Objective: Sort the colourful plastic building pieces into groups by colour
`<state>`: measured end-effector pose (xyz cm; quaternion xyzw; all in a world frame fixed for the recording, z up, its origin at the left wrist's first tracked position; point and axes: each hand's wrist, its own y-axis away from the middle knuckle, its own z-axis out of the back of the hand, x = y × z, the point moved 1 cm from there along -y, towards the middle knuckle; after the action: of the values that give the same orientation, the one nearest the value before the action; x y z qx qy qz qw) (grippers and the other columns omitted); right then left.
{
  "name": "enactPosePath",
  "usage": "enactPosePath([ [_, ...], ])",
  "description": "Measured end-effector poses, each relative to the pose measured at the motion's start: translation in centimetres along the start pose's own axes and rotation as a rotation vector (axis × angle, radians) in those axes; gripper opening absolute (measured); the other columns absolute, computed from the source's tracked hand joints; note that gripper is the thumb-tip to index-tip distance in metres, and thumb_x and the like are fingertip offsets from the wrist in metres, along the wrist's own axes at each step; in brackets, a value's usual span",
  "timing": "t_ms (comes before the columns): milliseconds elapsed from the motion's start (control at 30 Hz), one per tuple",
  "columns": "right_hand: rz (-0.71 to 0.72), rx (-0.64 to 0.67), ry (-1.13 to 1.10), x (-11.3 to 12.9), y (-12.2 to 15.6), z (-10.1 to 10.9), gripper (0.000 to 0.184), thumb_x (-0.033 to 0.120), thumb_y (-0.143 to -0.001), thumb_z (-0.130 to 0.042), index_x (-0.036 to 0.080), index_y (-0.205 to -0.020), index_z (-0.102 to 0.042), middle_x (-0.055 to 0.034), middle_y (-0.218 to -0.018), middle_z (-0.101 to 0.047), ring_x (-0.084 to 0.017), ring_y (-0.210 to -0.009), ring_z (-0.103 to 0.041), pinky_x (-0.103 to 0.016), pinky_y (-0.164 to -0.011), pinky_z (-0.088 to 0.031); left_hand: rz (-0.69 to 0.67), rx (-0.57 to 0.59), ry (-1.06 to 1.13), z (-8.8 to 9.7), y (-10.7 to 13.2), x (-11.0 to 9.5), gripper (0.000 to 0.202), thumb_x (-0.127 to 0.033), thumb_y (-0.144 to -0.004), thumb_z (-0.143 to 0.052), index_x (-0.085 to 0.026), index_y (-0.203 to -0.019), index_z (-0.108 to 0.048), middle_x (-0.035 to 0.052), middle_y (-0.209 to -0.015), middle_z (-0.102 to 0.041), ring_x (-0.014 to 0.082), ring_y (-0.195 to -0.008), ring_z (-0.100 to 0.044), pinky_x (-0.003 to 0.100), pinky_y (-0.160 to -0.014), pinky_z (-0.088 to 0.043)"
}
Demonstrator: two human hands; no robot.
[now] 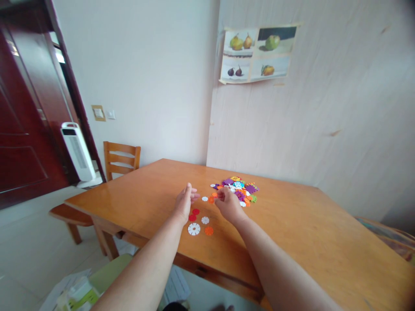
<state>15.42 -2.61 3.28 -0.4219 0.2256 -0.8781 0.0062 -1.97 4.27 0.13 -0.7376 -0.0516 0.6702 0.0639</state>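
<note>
Picking through loose flat discs seems to be the step in hand: the right hand (228, 204) is at the left edge of the mixed pile (239, 195) on the counter (145, 185), fingers curled together, though I cannot tell whether they pinch a piece, while the left hand (185, 202) stands half open, apparently holding nothing. The next move likely calls for a light fingertip pinch. Nearer the person lie red discs (192, 218), an orange disc (209, 231) and a large white disc (193, 229) notched around its rim.

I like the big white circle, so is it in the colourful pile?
No, the large white slotted disc lies apart from the colourful pile, beside an orange disc.
</note>
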Motion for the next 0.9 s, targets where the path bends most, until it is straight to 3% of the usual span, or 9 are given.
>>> enactPosePath([
  [67,-0.003,-0.103,0.038,-0.2,-0.3,0.7,0.011,0.02,-0.072,-0.055,0.017,-0.083,-0.053,-0.0006,-0.079,-0.059,-0.013,-0.069,-0.052,-0.023,-0.061,-0.037,0.002,-0.001,-0.001,0.0,0.0,0.0,0.071,-0.078,-0.078,-0.039,-0.014,-0.096,-0.066,0.0139,-0.087,-0.073,0.0225,-0.077,-0.066,0.035,-0.072,-0.047],
  [100,0.011,-0.078,0.054,-0.2,-0.3,0.8,0.01,0.021,-0.073,-0.055,0.017,-0.082,-0.054,-0.0005,-0.078,-0.059,-0.013,-0.069,-0.052,-0.023,-0.061,-0.037,0.004,-0.001,0.002,0.0,-0.1,0.1,0.072,-0.078,-0.078,-0.039,-0.014,-0.096,-0.066,0.0138,-0.087,-0.073,0.0224,-0.076,-0.066,0.035,-0.072,-0.047],
  [300,0.08,0.434,0.121,0.3,1.2,-0.5,0.017,0.031,-0.07,-0.068,0.018,-0.077,-0.06,0.0016,-0.073,-0.061,-0.011,-0.063,-0.052,-0.021,-0.055,-0.033,-0.002,-0.006,0.009,0.0,-0.2,0.2,0.072,-0.078,-0.077,-0.04,-0.014,-0.097,-0.066,0.0138,-0.086,-0.073,0.0224,-0.078,-0.065,0.035,-0.072,-0.047],
  [433,0.089,0.539,0.234,0.5,1.8,-1.5,0.018,0.032,-0.069,-0.07,0.018,-0.078,-0.063,0.0007,-0.075,-0.064,-0.011,-0.064,-0.053,-0.021,-0.054,-0.032,0.0,-0.009,0.004,0.0,-0.2,0.1,0.072,-0.078,-0.077,-0.04,-0.013,-0.095,-0.066,0.0145,-0.085,-0.073,0.0217,-0.078,-0.065,0.034,-0.071,-0.046],
  [767,0.09,0.435,0.133,-0.2,1.4,-2.3,0.013,0.015,-0.067,-0.063,0.019,-0.075,-0.053,0.0028,-0.072,-0.057,-0.01,-0.064,-0.048,-0.02,-0.055,-0.032,-0.005,-0.01,-0.008,0.0,-0.2,0.1,0.071,-0.077,-0.079,-0.04,-0.014,-0.096,-0.066,0.0149,-0.087,-0.073,0.0226,-0.079,-0.065,0.034,-0.071,-0.047],
  [833,0.082,0.287,0.119,-0.2,0.9,-1.7,0.009,0.014,-0.071,-0.059,0.019,-0.075,-0.051,0.0023,-0.071,-0.056,-0.01,-0.064,-0.048,-0.021,-0.057,-0.032,0.003,-0.004,-0.004,0.0,-0.2,0.1,0.071,-0.077,-0.078,-0.039,-0.014,-0.096,-0.066,0.0144,-0.087,-0.073,0.0229,-0.079,-0.065,0.034,-0.072,-0.047],
  [900,0.059,0.056,0.147,-0.1,0.3,-0.6,0.008,0.015,-0.074,-0.056,0.018,-0.08,-0.052,0.0,-0.078,-0.058,-0.012,-0.068,-0.049,-0.022,-0.06,-0.034,0.012,0.001,0.0,0.0,-0.1,0.1,0.071,-0.078,-0.078,-0.039,-0.015,-0.097,-0.066,0.0141,-0.088,-0.073,0.0232,-0.079,-0.065,0.035,-0.072,-0.047],
])
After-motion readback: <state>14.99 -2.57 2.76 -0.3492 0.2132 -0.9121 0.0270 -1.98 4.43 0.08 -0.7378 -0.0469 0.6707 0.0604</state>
